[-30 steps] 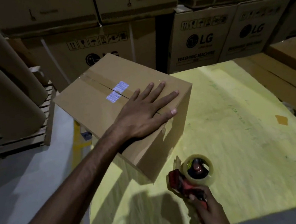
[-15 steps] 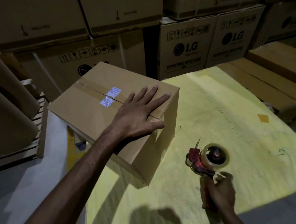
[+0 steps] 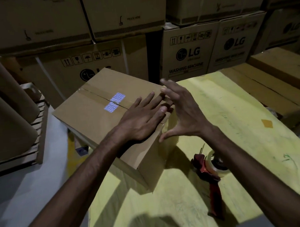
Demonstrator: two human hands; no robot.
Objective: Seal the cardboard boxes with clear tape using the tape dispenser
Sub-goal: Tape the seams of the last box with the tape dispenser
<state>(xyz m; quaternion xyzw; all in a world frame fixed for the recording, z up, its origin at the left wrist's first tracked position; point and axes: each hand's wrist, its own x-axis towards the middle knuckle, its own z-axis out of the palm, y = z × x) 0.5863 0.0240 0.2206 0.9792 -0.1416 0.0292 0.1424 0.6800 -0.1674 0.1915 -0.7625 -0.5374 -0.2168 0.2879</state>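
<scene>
the cardboard box (image 3: 90,108) sits at the left edge of the yellow bench (image 3: 238,123), the left hand (image 3: 138,120) flat on its lid, fingers straight. the right hand (image 3: 183,110) hovers beside it, fingers spread, holding nothing; the tape dispenser (image 3: 209,169) lies on the bench nearby.

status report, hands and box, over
Left hand flat on cardboard box. Right hand open beside its right side. Tape dispenser lying unheld on yellow sheet.

Matt brown corrugated-cardboard box (image 3: 97,109), its top seam under glossy clear tape (image 3: 96,93) with a shiny patterned patch. Dull yellow sheet (image 3: 229,124), scuffed and pen-marked. Red plastic tape dispenser (image 3: 209,173) carrying a glossy clear roll. Rough wooden pallet (image 3: 39,135).
</scene>
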